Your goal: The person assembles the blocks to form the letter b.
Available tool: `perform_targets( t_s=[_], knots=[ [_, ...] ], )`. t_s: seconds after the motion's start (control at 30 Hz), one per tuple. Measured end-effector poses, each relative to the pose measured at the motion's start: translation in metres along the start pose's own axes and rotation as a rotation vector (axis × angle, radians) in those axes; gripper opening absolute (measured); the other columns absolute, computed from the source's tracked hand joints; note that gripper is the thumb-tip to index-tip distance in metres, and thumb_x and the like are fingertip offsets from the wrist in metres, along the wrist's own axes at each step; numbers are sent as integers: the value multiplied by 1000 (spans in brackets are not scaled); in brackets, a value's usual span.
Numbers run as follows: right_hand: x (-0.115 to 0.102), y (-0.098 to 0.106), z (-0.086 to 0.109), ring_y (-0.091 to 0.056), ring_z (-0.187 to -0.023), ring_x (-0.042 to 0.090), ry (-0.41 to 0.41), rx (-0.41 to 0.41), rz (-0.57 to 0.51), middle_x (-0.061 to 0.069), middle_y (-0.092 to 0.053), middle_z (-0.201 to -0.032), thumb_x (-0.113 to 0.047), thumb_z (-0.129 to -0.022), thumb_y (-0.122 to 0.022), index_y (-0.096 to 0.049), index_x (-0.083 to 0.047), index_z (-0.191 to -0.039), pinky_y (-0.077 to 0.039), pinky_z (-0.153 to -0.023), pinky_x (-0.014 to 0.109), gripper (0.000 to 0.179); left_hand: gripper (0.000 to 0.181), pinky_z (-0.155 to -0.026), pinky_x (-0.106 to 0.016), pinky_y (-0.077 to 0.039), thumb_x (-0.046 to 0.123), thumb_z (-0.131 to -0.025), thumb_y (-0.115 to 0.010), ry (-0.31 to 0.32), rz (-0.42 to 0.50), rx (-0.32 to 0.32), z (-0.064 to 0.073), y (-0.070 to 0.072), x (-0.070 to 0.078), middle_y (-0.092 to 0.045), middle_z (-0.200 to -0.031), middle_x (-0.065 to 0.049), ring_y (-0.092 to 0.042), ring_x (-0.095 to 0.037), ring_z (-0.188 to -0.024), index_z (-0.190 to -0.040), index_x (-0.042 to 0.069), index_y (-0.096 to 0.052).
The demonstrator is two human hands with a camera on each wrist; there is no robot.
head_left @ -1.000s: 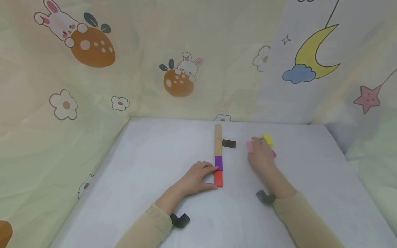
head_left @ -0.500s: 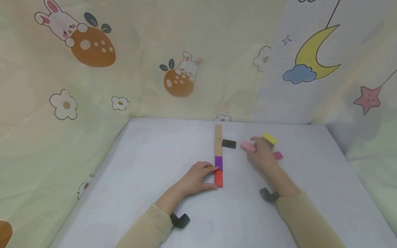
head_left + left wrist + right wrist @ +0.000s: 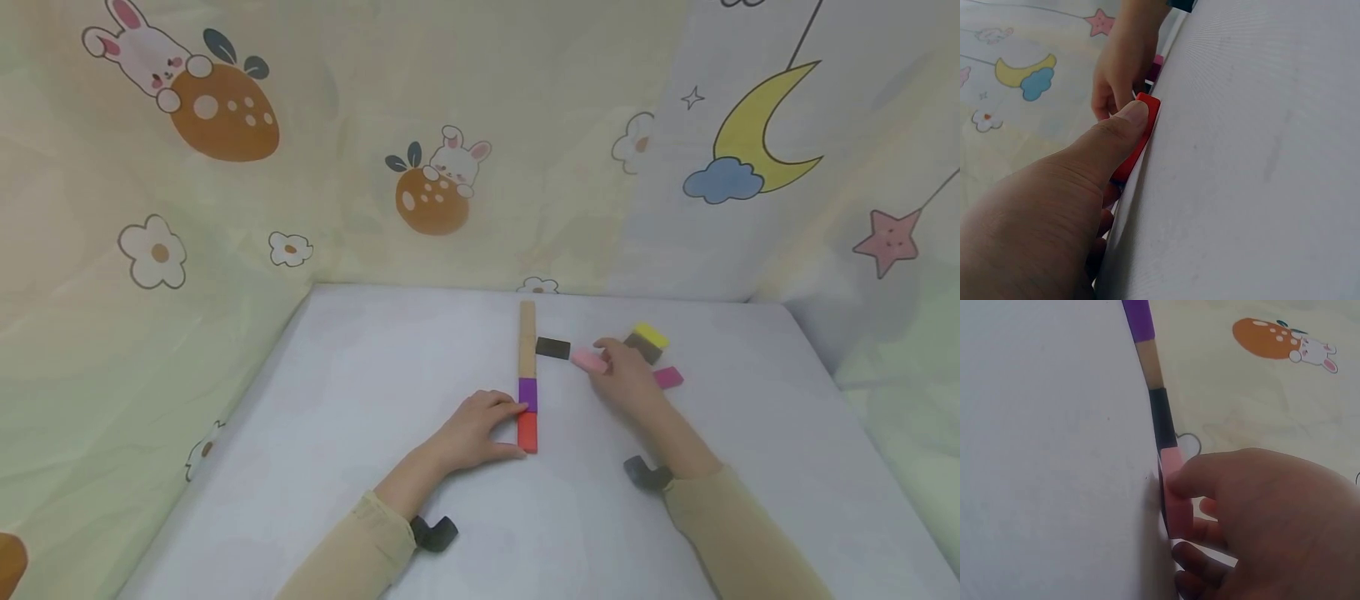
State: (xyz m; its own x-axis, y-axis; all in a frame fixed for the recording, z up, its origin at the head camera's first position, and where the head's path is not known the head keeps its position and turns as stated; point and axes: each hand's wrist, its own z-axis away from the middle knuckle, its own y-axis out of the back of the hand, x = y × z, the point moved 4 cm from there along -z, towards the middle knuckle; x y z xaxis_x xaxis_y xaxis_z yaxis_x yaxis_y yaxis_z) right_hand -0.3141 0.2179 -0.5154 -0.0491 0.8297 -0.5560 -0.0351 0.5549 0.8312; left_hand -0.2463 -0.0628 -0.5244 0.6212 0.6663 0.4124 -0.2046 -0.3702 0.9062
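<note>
A straight row of blocks runs down the table in the head view: a long bare-wood part (image 3: 528, 337), a purple block (image 3: 528, 393) and a red block (image 3: 527, 435) nearest the person. My left hand (image 3: 471, 429) pinches the red block lengthwise, thumb at its near end and a fingertip by the purple joint. Off the row's right side lies a black block (image 3: 553, 347). My right hand (image 3: 628, 382) holds a pink block (image 3: 588, 361) between thumb and fingers. In the right wrist view this pink block (image 3: 1177, 509) has its end right at the black block (image 3: 1162, 417).
Just beyond the right hand are a yellow block (image 3: 651, 335) and a grey-brown one (image 3: 643, 349) against it. A magenta block (image 3: 668, 377) lies to the hand's right. White cloth covers the table (image 3: 360, 367); a printed curtain (image 3: 555, 167) rises behind it.
My right hand has drawn the pink block leftward, away from the yellow and magenta blocks and up to the black one. The left hand and the row have stayed put.
</note>
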Motion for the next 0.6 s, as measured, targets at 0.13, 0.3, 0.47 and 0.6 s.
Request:
perform_targets(
  t_s=[0.13,0.3,0.47,0.6],
  knots=[
    [0,-2,-1,-57,-109,33,-9,3,19,15,-60,-123,-24,-92,-62,-48,-13,-139,-50,-92,53,51,70,-109,-35,-41,57,-82,-73,3,7,-3,0,0,-1,-56,-133,5,-49,-15,-125,-144,30,-52],
    [1,-4,-2,-55,-111,33,-29,10,30,14,-59,-124,-26,-94,-62,-48,-14,-141,-50,-93,53,51,71,-109,-35,-40,58,-82,-72,-2,7,-1,0,-1,-1,-56,-134,5,-49,-16,-126,-144,30,-51],
    [1,-5,-3,-55,-113,33,-33,22,36,14,-59,-126,-26,-94,-62,-48,-15,-141,-50,-94,53,50,71,-110,-35,-40,58,-82,-72,4,8,-6,0,-2,-3,-55,-134,5,-49,-16,-127,-144,30,-51],
    [2,-6,-4,-55,-116,33,-36,22,30,14,-59,-127,-27,-94,-63,-48,-14,-142,-50,-96,54,51,71,-110,-36,-40,58,-83,-72,13,11,-13,-1,-3,-3,-55,-135,5,-48,-16,-127,-145,31,-51]
  ],
)
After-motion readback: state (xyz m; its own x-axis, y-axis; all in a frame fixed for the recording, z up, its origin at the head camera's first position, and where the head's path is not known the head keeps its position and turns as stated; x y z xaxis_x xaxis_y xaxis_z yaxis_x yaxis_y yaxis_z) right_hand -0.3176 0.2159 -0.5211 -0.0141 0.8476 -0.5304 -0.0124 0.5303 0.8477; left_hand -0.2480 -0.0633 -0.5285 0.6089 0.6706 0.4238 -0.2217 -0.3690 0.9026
